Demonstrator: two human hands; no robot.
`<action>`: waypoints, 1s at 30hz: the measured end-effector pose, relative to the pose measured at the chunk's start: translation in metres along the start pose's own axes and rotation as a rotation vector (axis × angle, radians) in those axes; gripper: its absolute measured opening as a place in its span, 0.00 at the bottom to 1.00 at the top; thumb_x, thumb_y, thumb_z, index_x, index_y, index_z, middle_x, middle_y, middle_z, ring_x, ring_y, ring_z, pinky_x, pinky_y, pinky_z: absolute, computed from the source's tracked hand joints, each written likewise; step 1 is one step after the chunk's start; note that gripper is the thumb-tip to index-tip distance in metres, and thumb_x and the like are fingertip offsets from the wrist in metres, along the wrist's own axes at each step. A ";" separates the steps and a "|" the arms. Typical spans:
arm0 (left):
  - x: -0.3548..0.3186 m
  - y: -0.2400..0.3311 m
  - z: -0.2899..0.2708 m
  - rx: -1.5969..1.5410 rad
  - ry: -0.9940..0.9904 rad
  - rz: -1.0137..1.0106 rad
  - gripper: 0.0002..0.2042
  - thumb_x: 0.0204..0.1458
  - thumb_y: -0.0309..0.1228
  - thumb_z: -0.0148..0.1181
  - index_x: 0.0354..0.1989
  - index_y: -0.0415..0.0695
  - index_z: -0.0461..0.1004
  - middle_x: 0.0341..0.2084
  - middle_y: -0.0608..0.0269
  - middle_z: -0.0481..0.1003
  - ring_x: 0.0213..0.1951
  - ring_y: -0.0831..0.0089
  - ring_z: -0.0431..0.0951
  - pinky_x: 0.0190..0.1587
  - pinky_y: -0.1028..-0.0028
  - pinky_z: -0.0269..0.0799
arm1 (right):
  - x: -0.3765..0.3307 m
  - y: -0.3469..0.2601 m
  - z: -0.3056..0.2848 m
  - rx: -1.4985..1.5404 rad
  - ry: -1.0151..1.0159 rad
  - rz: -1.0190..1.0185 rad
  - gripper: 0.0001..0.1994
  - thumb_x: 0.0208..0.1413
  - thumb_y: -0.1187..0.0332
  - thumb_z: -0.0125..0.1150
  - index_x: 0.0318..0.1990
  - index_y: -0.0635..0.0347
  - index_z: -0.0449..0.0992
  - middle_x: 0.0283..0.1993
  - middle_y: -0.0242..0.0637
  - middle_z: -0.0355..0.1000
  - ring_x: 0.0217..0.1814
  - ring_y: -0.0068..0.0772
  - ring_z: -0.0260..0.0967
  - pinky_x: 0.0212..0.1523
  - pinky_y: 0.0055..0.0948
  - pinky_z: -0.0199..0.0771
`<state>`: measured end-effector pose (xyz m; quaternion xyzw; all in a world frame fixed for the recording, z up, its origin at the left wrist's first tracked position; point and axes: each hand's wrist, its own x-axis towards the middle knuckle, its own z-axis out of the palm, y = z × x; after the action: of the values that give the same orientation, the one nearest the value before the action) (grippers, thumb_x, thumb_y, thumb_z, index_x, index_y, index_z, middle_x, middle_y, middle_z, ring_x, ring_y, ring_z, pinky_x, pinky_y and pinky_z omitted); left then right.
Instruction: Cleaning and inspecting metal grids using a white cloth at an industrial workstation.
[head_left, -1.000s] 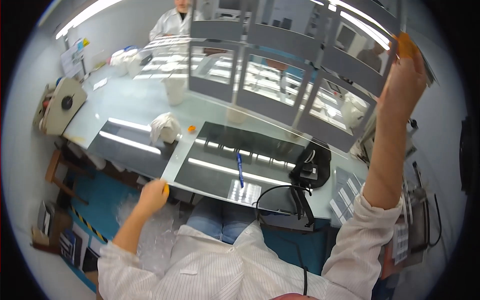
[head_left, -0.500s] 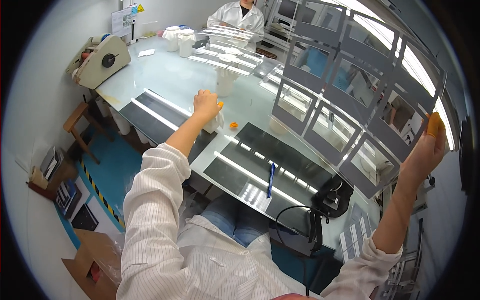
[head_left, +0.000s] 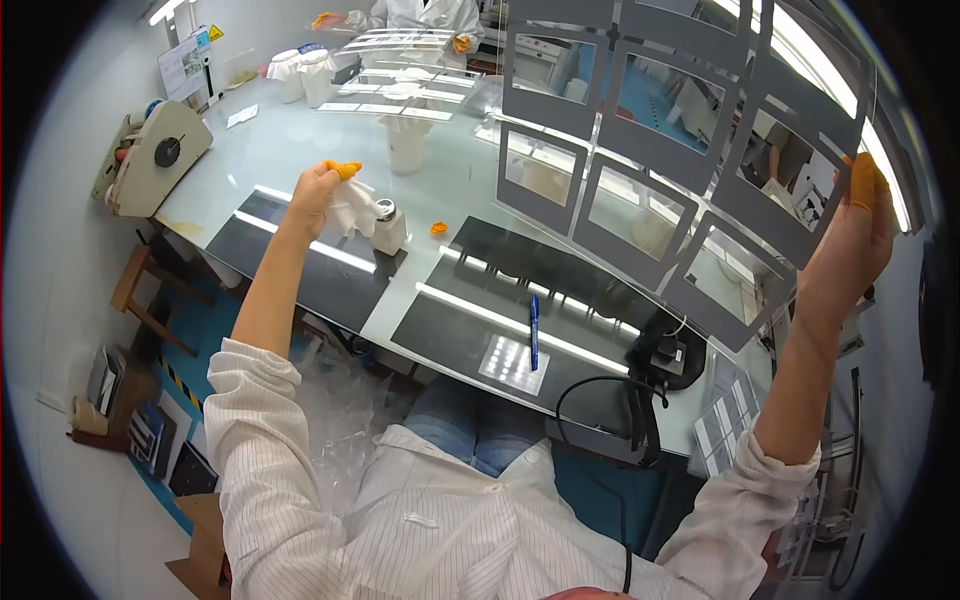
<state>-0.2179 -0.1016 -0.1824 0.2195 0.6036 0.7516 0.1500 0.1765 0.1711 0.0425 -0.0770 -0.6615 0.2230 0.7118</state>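
My left hand, an orange finger cot on it, pinches a crumpled white cloth above the table. Close by the cloth stands a small whitish bottle with a metal-looking top. At the right, my right hand, also with orange finger covering, grips the edge of a large clear sheet. Rows of grey rectangular frames with see-through windows cover this sheet, which is held up and tilted over the table. A blue pen and a small orange finger cot lie on the table.
Dark panels lie on the pale glossy table. A black device with a cable stands near the front edge. White cloth-covered jars and a beige roller machine are farther back. Across, a person handles another clear sheet.
My left hand has moved left and up from the bottle with the cloth, so the bottle now shows. The clear sheet has shifted a little left and up in view.
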 end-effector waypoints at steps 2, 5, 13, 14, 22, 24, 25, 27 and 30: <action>-0.003 0.002 -0.003 -0.062 0.025 -0.055 0.10 0.50 0.29 0.48 0.35 0.35 0.71 0.29 0.58 0.73 0.28 0.74 0.73 0.31 0.76 0.68 | 0.002 -0.001 0.000 -0.026 0.044 0.014 0.17 0.51 0.76 0.42 0.48 0.67 0.71 0.41 0.39 0.71 0.46 0.24 0.68 0.53 0.21 0.63; -0.003 -0.004 0.011 0.278 0.054 -0.071 0.09 0.50 0.28 0.48 0.34 0.34 0.71 0.29 0.55 0.74 0.31 0.68 0.75 0.35 0.73 0.70 | 0.014 -0.006 -0.006 -0.018 0.053 0.070 0.16 0.52 0.75 0.43 0.47 0.67 0.71 0.40 0.40 0.71 0.44 0.25 0.69 0.51 0.20 0.65; -0.030 -0.054 0.043 1.447 -0.072 0.339 0.08 0.46 0.21 0.48 0.36 0.39 0.69 0.32 0.50 0.66 0.35 0.51 0.71 0.36 0.61 0.69 | 0.047 -0.017 -0.025 0.055 0.205 0.150 0.11 0.56 0.71 0.46 0.42 0.68 0.71 0.36 0.38 0.70 0.39 0.25 0.69 0.46 0.19 0.67; -0.034 -0.058 0.042 1.475 -0.070 0.358 0.12 0.42 0.17 0.50 0.37 0.39 0.69 0.32 0.50 0.66 0.35 0.51 0.71 0.37 0.62 0.69 | 0.048 -0.021 -0.024 0.067 0.226 0.167 0.10 0.56 0.72 0.46 0.41 0.67 0.71 0.35 0.38 0.70 0.38 0.24 0.69 0.45 0.17 0.67; -0.033 -0.053 0.040 1.516 -0.119 0.520 0.17 0.38 0.14 0.52 0.40 0.38 0.69 0.33 0.52 0.67 0.33 0.54 0.73 0.33 0.63 0.70 | 0.072 -0.028 -0.047 0.238 0.231 0.069 0.10 0.55 0.72 0.47 0.41 0.66 0.71 0.32 0.33 0.70 0.35 0.20 0.66 0.42 0.18 0.64; -0.039 -0.038 0.056 1.422 -0.061 0.574 0.19 0.39 0.14 0.50 0.44 0.39 0.70 0.35 0.51 0.68 0.32 0.54 0.73 0.32 0.64 0.70 | 0.070 -0.046 -0.032 0.324 0.257 0.090 0.07 0.56 0.71 0.48 0.38 0.63 0.71 0.30 0.30 0.68 0.32 0.20 0.65 0.37 0.16 0.65; -0.049 -0.024 0.072 1.426 -0.066 0.585 0.19 0.39 0.14 0.50 0.44 0.39 0.70 0.35 0.51 0.68 0.32 0.54 0.73 0.32 0.64 0.70 | 0.070 -0.057 -0.023 0.423 0.269 0.112 0.05 0.56 0.71 0.49 0.35 0.60 0.71 0.28 0.28 0.67 0.29 0.19 0.64 0.33 0.15 0.65; -0.075 0.008 0.109 1.058 -0.132 0.884 0.19 0.40 0.14 0.48 0.43 0.39 0.71 0.36 0.51 0.68 0.29 0.56 0.73 0.31 0.66 0.70 | 0.068 -0.072 -0.014 0.391 0.284 0.103 0.05 0.56 0.71 0.49 0.35 0.61 0.71 0.28 0.28 0.67 0.29 0.18 0.63 0.32 0.14 0.64; -0.126 0.060 0.163 0.836 -0.243 1.097 0.19 0.37 0.15 0.50 0.42 0.35 0.72 0.36 0.48 0.69 0.27 0.59 0.72 0.27 0.70 0.70 | 0.070 -0.072 -0.013 0.439 0.241 0.024 0.06 0.56 0.71 0.48 0.34 0.61 0.71 0.27 0.27 0.66 0.27 0.16 0.59 0.31 0.14 0.60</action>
<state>-0.0238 -0.0394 -0.1147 0.6144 0.6231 0.3939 -0.2814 0.2068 0.1385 0.1334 0.0452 -0.5066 0.3590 0.7826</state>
